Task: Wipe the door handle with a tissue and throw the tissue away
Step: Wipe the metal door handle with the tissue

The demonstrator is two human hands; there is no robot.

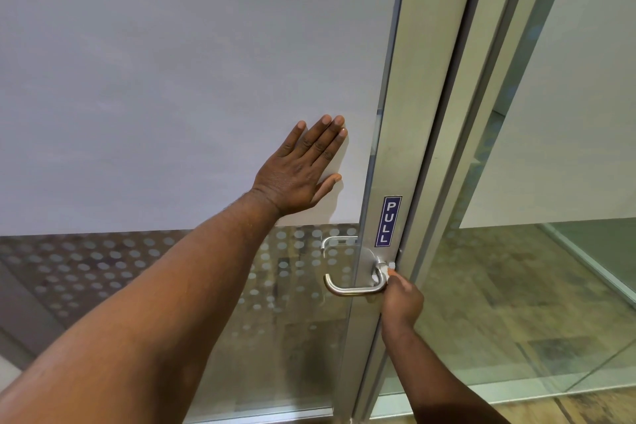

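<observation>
Bracing the door [192,55] with my flat, empty left hand [303,169], I pinch the tissue [390,268] in my right hand [402,299] fingers against the handle [347,290], steadying it for wiping.

right hand [402,299] hides most of the tissue [390,269]

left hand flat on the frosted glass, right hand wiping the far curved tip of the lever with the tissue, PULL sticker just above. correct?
Not quite. In the head view the right hand presses the tissue against the door handle at its pivot end by the metal frame, not the far curved tip. The left hand flat on the frosted glass and the PULL sticker above are right.
</observation>
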